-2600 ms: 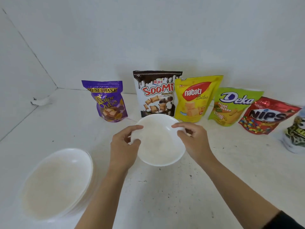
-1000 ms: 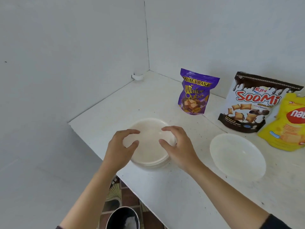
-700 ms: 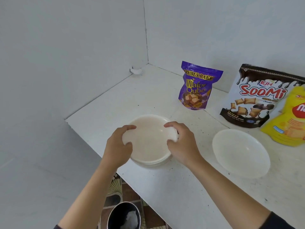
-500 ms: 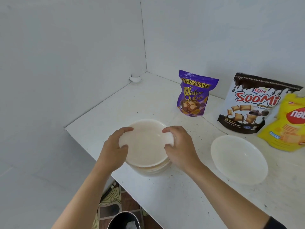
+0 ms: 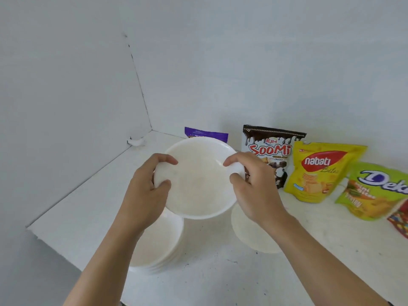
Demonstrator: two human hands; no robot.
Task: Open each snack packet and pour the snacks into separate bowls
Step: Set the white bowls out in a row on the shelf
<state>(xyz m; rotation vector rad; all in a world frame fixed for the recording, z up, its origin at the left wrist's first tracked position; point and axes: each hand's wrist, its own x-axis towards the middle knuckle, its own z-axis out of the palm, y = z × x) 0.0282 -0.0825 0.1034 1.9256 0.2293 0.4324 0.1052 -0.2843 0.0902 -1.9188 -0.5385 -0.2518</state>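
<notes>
While left hand (image 5: 145, 191) & right hand (image 5: 254, 191) each pinch the rim of a bowl (image 5: 198, 184) held up over the stack (image 5: 159, 246), only 1 other bowl (image 5: 249, 235) sits out on the table (image 5: 220, 279). Packets (image 5: 320, 171) at the back look unopened, nothing poured yet.

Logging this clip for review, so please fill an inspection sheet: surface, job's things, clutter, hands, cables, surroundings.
Surface: white table, dark specks.
Job's things: held bowl in the air above stack of bowls; single bowl on the table, partly under the right forearm; purple packet, brown packet, yellow packet, green packet, red packet along the back wall.
Clutter: small white scrap in the corner.
Hands: left hand and right hand grip the held bowl's rim at opposite sides.
Cables: nothing seen.
Surroundings: plain white walls.
</notes>
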